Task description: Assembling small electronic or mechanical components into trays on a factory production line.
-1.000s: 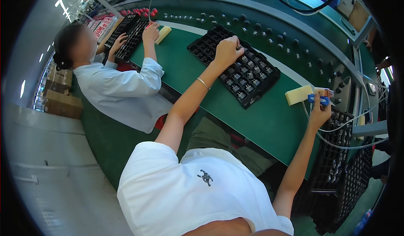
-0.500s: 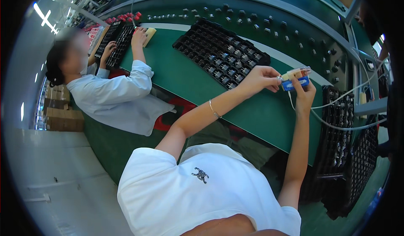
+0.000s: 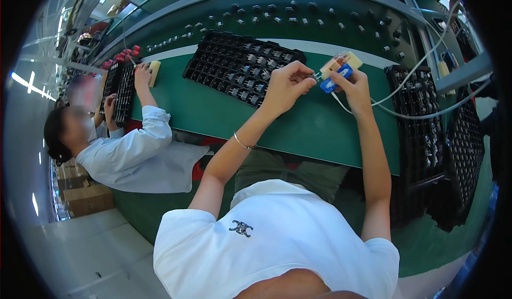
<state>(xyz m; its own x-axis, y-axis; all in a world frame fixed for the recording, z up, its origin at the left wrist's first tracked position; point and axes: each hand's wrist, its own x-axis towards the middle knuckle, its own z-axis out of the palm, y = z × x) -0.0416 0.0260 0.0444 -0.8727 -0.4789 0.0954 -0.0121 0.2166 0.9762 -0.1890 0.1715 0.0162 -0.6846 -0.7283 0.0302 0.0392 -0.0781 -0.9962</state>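
Above the green bench's (image 3: 320, 134) middle, the right hand (image 3: 354, 86) grips a small blue tool (image 3: 333, 79) with a white cable, and the left hand (image 3: 285, 86) pinches a tiny part at its tip. Toward the far edge, a black compartment tray (image 3: 234, 67) holds small dark components in many cells. Another black tray (image 3: 418, 123) sits at the right edge.

a long green workbench (image 3: 224, 112) stands on pale grey floor (image 3: 80, 245) under bright strip lights (image 3: 29, 83).

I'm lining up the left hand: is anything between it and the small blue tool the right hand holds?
Nothing visible. The left hand is pinched right beside the small blue tool in the right hand, above bare green table.
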